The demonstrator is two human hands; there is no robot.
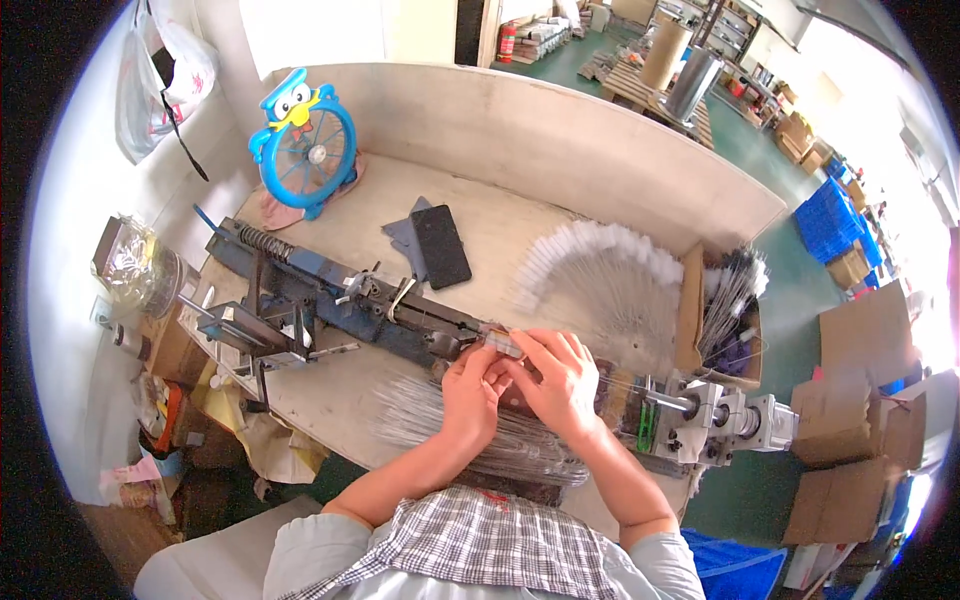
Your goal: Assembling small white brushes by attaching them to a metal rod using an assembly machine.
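My left hand (pixel 472 396) and my right hand (pixel 557 384) meet in front of the long dark metal bench machine (pixel 345 300). The fingertips of both are pinched together beside a small pale block (pixel 503 343) at the machine's middle. What lies between the fingers is too small and too covered to make out. Under my wrists spreads a bundle of thin wires (pixel 525 445), partly hidden by my forearms. Beyond my right hand, thin-stemmed brushes with white bristle tips (pixel 590 262) lie fanned out on the table.
A motor-like metal unit (pixel 735 418) stands at the right end. Behind it, a cardboard box (pixel 692 310) holds more brushes. A black phone-like slab (pixel 441 246) lies past the machine, near a blue cartoon fan (pixel 308 155). A low partition (pixel 520 125) borders the table (pixel 390 175).
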